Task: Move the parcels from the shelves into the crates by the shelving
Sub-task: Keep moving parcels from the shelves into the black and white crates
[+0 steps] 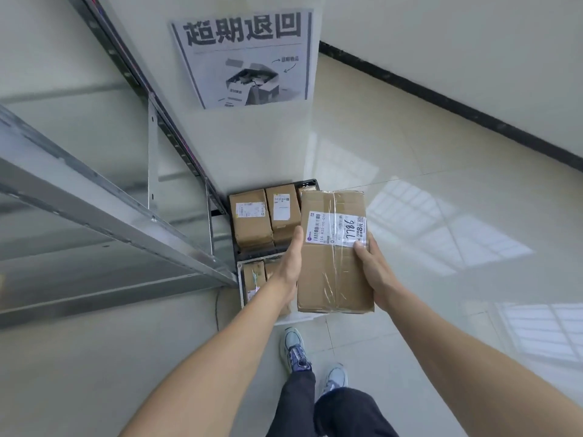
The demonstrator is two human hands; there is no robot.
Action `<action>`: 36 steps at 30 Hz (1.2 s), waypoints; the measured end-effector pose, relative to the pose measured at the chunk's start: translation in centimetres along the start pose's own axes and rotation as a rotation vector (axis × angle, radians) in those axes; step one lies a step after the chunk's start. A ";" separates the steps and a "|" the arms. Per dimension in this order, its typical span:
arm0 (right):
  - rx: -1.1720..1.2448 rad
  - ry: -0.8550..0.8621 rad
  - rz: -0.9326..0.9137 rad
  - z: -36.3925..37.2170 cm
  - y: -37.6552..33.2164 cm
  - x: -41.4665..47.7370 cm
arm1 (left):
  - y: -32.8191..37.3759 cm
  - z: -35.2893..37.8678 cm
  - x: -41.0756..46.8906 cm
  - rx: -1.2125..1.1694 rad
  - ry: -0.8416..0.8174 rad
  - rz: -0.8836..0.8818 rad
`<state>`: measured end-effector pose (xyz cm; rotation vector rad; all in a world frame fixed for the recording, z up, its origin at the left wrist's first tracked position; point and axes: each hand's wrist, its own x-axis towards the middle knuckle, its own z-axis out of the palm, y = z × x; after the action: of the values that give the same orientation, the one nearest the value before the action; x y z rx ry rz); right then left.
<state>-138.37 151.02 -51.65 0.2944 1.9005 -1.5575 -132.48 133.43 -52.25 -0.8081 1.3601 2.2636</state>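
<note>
My bare forearms [220, 357] reach in from 6 o'clock, above my dark trousers [299, 402] and pale blue shoes [295, 348] on the tiled floor [410, 171]; my left hand [288, 263] grips the left edge of a taped cardboard parcel [331, 279]; my right hand [373, 269] grips its right edge, thumb on the white label [337, 228]; the parcel hangs just right of centre, over two crates beside the metal shelving [110, 209] at 9 o'clock; the black crate [258, 254] holds brown parcels [250, 219]; the white crate [241, 285], nearer me, holds more; a printed poster [246, 58] hangs at 12 o'clock.
</note>
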 end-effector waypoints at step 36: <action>-0.276 -0.175 0.250 5.0 37.5 35.6 | -31.6 -18.6 32.4 -0.001 0.298 -0.327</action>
<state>-143.06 148.34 -103.32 0.2537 1.8338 -1.1060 -133.66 132.38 -101.15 -1.3060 1.2375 1.9459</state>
